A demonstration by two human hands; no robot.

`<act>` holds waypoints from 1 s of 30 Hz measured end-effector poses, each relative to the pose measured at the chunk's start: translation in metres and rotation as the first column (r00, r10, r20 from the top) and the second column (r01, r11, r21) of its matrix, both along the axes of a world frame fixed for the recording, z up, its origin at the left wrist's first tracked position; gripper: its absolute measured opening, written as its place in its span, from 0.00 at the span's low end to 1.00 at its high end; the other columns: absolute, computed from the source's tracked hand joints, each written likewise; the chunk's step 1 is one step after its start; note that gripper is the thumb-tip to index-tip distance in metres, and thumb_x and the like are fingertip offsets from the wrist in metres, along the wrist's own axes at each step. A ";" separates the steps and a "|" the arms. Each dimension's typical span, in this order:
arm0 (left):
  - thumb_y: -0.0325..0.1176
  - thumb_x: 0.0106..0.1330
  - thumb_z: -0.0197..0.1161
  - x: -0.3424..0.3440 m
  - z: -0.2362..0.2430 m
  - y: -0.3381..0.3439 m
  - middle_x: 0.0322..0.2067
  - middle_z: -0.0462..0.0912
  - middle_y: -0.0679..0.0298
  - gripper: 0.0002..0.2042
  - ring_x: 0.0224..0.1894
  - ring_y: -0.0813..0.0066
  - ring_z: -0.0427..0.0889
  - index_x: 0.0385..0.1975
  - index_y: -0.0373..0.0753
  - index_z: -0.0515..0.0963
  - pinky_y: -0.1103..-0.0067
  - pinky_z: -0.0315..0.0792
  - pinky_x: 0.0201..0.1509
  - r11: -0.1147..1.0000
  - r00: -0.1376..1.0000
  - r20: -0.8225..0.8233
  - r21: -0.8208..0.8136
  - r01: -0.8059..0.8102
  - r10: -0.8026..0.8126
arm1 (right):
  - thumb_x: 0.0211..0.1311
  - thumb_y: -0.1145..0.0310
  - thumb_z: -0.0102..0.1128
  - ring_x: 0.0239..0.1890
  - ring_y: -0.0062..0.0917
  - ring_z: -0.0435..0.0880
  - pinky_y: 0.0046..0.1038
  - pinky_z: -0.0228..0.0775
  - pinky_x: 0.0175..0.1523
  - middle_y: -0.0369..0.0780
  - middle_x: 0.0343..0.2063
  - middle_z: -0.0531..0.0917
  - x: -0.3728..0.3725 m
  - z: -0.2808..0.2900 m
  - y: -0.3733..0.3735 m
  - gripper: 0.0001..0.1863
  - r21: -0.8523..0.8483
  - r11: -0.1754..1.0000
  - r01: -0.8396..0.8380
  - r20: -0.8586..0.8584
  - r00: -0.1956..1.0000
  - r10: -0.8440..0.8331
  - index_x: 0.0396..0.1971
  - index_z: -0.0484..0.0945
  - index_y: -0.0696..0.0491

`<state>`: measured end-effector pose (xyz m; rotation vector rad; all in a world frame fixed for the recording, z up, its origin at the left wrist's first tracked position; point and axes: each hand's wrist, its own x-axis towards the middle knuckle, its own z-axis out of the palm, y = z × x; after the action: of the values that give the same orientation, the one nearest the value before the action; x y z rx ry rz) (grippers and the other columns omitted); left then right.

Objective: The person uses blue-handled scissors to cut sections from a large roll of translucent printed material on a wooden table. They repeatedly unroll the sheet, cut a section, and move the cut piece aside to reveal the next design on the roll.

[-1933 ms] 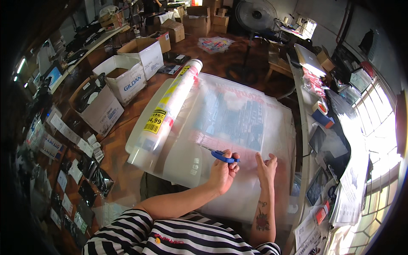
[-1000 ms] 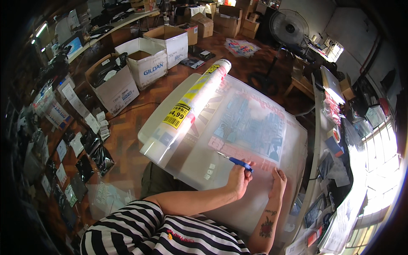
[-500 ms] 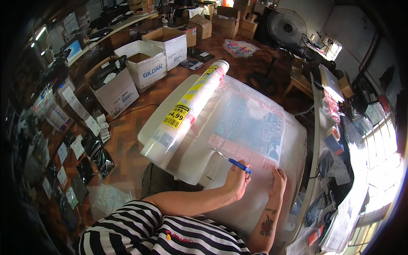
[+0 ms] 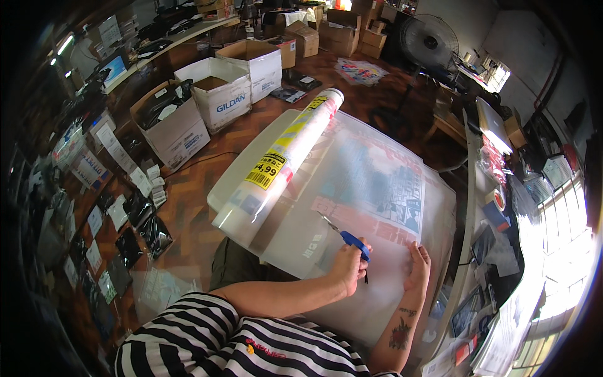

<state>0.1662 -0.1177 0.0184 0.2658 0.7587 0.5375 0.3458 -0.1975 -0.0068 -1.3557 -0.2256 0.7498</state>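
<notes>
My left hand (image 4: 349,269) is closed around blue-handled scissors (image 4: 347,236), their metal blades pointing up and left over a translucent film sheet (image 4: 377,188) with a blue and pink print. At the sheet's lower right edge, my right hand (image 4: 417,264) has its thumb and fingers together on the film. Whether the blades touch the film I cannot tell. A thick roll of clear film (image 4: 282,154) with a yellow price label lies slantwise across the left part of the pale work board (image 4: 235,169). The film sheet spreads from beside this roll.
White cardboard boxes (image 4: 220,103) stand on the wooden floor at the far left. Black packages (image 4: 154,232) and paper slips lie at the left. A standing fan (image 4: 430,44) is at the back right. A cluttered bench (image 4: 468,251) runs along the right, with a tape roll (image 4: 495,200).
The scissors have turned in my left hand, showing more of their handles. The film's curled lower left part now lies flatter. My right hand has shifted slightly right.
</notes>
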 end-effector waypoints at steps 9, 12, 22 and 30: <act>0.33 0.61 0.59 0.015 -0.011 -0.007 0.32 0.74 0.67 0.09 0.18 0.86 0.63 0.38 0.43 0.68 0.86 0.56 0.19 0.984 0.983 0.097 0.063 -0.165 0.159 | 0.60 0.70 0.62 0.22 0.09 0.64 0.16 0.54 0.28 0.26 0.19 0.70 0.002 -0.001 0.008 0.11 0.010 0.999 0.031 0.121 0.992 -0.032 0.20 0.73 0.52; 0.32 0.59 0.60 0.018 -0.015 -0.007 0.32 0.75 0.66 0.12 0.19 0.85 0.65 0.40 0.43 0.67 0.84 0.58 0.20 0.979 0.975 0.120 0.063 -0.194 0.186 | 0.60 0.70 0.62 0.22 0.09 0.63 0.16 0.54 0.27 0.26 0.19 0.71 0.002 -0.009 0.005 0.11 0.020 0.999 0.046 0.099 0.994 -0.047 0.19 0.73 0.52; 0.33 0.58 0.61 0.017 -0.009 0.002 0.32 0.75 0.68 0.11 0.20 0.83 0.67 0.39 0.46 0.68 0.83 0.58 0.21 0.973 0.954 0.190 -0.041 -0.227 0.231 | 0.61 0.69 0.61 0.19 0.09 0.63 0.15 0.53 0.25 0.26 0.17 0.70 0.004 0.016 0.012 0.09 0.000 1.000 -0.015 0.125 0.992 0.015 0.21 0.75 0.52; 0.31 0.62 0.57 0.013 0.010 0.000 0.30 0.74 0.67 0.07 0.18 0.87 0.63 0.38 0.44 0.68 0.86 0.56 0.20 0.968 0.955 0.162 0.007 -0.251 0.247 | 0.61 0.70 0.61 0.20 0.08 0.63 0.15 0.54 0.26 0.26 0.18 0.71 0.009 0.005 0.013 0.07 0.031 0.999 0.034 0.199 0.979 -0.040 0.24 0.77 0.54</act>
<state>0.1796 -0.1182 0.0287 0.1500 0.6315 0.7994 0.3549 -0.1847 -0.0017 -1.4054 -0.3671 0.5774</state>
